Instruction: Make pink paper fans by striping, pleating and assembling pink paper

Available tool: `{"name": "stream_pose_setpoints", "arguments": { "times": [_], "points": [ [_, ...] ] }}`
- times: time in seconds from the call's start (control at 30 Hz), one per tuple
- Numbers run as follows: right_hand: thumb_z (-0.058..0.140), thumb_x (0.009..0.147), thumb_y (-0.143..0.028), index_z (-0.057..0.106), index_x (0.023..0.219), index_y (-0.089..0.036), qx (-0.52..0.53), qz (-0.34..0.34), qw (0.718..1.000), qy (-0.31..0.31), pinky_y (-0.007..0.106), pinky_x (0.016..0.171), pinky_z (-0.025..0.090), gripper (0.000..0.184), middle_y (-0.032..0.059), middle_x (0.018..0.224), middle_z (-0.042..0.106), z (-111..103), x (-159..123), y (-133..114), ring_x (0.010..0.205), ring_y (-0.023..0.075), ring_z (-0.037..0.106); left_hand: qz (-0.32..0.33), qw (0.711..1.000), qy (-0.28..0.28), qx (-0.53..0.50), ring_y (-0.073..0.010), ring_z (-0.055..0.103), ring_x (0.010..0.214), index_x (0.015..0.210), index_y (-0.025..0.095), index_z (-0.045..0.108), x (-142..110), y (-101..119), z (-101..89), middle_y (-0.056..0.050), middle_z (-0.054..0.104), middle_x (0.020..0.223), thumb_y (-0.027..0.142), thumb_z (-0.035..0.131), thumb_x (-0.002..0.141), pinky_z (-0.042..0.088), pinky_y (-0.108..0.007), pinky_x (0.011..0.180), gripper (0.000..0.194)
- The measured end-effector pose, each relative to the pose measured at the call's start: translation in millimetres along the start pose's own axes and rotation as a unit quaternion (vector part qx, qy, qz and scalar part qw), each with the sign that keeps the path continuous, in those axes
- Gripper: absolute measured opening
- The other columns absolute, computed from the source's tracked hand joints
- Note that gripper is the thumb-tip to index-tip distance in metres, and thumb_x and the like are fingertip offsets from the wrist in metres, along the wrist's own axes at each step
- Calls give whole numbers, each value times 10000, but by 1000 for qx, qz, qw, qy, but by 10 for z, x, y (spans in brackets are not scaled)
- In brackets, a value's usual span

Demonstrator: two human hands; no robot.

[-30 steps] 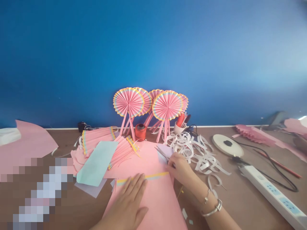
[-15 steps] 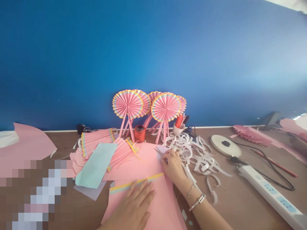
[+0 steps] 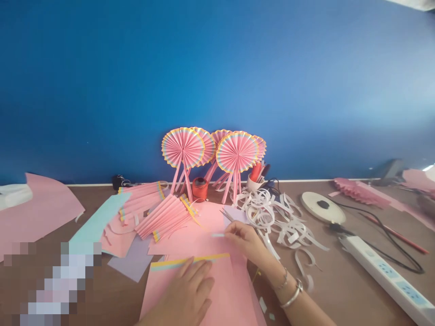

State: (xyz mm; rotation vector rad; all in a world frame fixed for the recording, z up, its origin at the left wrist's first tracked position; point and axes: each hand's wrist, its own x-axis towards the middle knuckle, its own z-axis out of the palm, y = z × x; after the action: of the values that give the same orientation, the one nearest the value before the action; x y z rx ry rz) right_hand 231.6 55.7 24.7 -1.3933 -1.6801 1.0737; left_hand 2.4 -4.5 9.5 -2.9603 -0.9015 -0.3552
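Note:
My left hand lies flat, fingers apart, on a pink paper sheet whose top edge carries yellow and light blue strips. My right hand, with bracelets on the wrist, pinches a thin pale paper strip just above that edge. Scissors lie on a lilac paper just beyond my right fingers. Pleated pink paper fans lie folded to the left.
Round pink fans on sticks lean on the blue wall, with an orange thread spool and a pen cup. White curled paper strips pile at right, then a white round disc and a power strip. A light blue sheet lies left.
My right hand left the scissors and now pinches a thin strip, drawn nearer to the sheet's edge. The light blue sheet has shifted to the left. My left hand stays flat.

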Motion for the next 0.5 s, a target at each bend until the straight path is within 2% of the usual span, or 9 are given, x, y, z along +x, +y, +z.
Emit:
{"name": "stream_pose_setpoints", "arguments": {
  "times": [0.1, 0.17, 0.37, 0.5],
  "points": [
    [573, 748, -251, 639, 804, -154, 42, 34, 993, -102, 228, 599, 388, 131, 1, 707, 599, -13, -50, -85, 640, 118, 506, -9, 1000, -5, -15, -207, 502, 1150, 1081, 202, 570, 4, 7, -27, -67, 586, 1246, 274, 401, 931, 353, -388, 1015, 237],
    [563, 728, -198, 665, 783, -147, 21, 50, 989, -137, 212, 555, 362, 126, -12, 655, 580, -28, -72, -122, 591, 100, 472, -16, 999, -8, -27, -204, 494, 1150, 1045, 199, 569, 7, 12, -36, -70, 584, 1238, 218, 412, 915, 339, -387, 1025, 205],
    [536, 655, -99, 708, 725, -136, -42, 71, 984, -161, 194, 530, 356, 189, -8, 613, 599, -98, -90, -117, 572, 92, 466, -37, 998, -38, -27, -231, 503, 1125, 1002, 192, 559, 20, 45, 39, -66, 574, 1244, 128, 448, 853, 325, -437, 1019, 197],
    [526, 627, -88, 711, 738, -134, -55, 81, 982, -161, 199, 542, 387, 221, 5, 632, 631, -102, -97, -65, 580, 103, 500, -50, 998, -26, -21, -229, 503, 1115, 972, 194, 562, 4, 65, 126, -67, 574, 1237, 141, 450, 858, 309, -445, 1016, 168]
  ]
}}
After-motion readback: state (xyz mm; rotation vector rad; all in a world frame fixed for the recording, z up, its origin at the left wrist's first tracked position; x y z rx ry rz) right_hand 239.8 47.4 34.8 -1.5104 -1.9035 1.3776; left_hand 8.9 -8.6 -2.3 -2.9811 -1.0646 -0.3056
